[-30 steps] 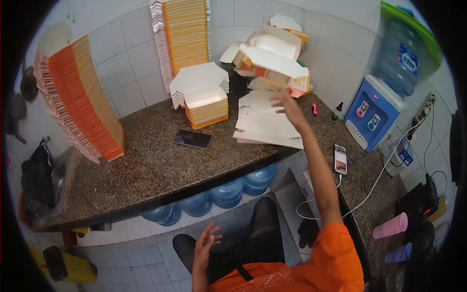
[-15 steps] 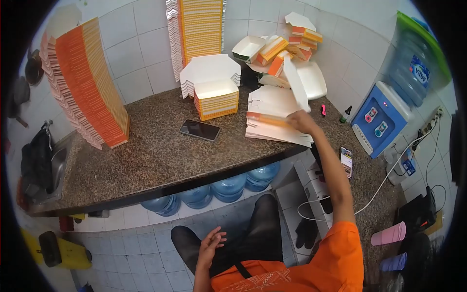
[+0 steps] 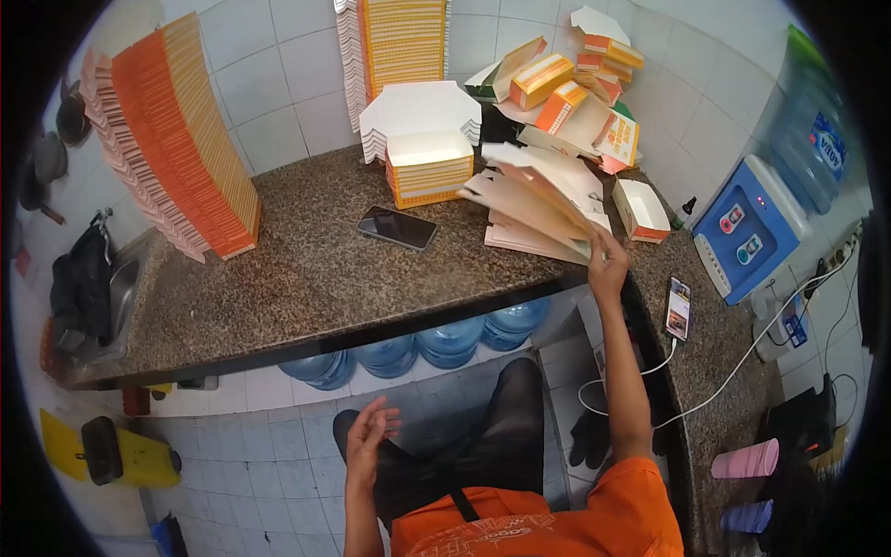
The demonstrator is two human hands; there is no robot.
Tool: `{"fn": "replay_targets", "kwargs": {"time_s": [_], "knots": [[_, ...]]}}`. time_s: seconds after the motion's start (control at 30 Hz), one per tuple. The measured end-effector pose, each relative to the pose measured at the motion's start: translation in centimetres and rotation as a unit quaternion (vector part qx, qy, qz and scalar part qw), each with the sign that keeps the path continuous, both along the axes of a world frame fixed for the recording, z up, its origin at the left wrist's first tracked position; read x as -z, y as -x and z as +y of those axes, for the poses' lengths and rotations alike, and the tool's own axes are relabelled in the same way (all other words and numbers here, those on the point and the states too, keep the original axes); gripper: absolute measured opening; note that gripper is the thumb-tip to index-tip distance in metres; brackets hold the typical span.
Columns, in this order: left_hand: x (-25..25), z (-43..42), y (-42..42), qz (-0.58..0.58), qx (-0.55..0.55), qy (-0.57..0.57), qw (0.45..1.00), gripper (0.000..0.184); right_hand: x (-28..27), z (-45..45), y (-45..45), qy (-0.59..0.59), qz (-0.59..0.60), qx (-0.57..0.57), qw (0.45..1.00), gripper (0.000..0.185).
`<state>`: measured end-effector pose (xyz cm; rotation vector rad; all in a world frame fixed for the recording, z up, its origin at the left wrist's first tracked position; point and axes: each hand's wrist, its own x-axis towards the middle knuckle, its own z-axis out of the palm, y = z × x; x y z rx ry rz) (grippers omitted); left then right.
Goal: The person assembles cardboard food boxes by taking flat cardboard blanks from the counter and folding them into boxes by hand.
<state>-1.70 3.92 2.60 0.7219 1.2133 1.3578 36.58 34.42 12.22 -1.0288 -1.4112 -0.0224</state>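
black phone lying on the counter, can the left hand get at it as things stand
Probably yes: the left hand looks empty, and nothing lies on the black phone. It would likely need to rise over the near edge of the counter.

Rear carton stack (image 3: 405, 45) cropped above.

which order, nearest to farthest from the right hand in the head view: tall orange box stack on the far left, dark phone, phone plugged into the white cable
1. Phone plugged into the white cable: just to the right of the right hand
2. Dark phone: off to its left
3. Tall orange box stack: much farther left, beyond the dark phone
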Motion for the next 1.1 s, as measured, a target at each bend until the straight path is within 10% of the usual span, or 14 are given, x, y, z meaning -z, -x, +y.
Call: {"fn": "replay_targets", "kwargs": {"time_s": [0.23, 0.47, 0.73, 0.83, 1.1], "knots": [[-0.3, 0.0, -1.2, -0.016, 0.005, 0.01, 1.0, 0.045, 0.1, -0.2, -0.2, 0.055, -0.088, -0.049, 0.993, 0.011], [2.2, -0.6, -1.2, -0.006, 0.007, 0.043, 0.999, 0.039, -2.0, 2.0, -0.6, 0.255, -0.409, 0.05, 0.875, 0.039], [4.8, -1.6, -3.0, -0.009, 0.051, 0.129, 0.99, 0.039, -2.7, 5.1, -2.2, 0.29, -0.316, -0.327, 0.842, 0.031], [5.5, -1.6, -3.3, -0.009, 0.074, 0.136, 0.988, 0.039, -5.8, 5.6, -1.8, 0.298, -0.505, -0.23, 0.776, 0.025], [13.1, -2.1, -1.6, 0.029, 0.09, 0.205, 0.974, 0.038, -5.7, 6.4, -0.2, 0.254, -0.499, -0.054, 0.826, 0.041]]}}
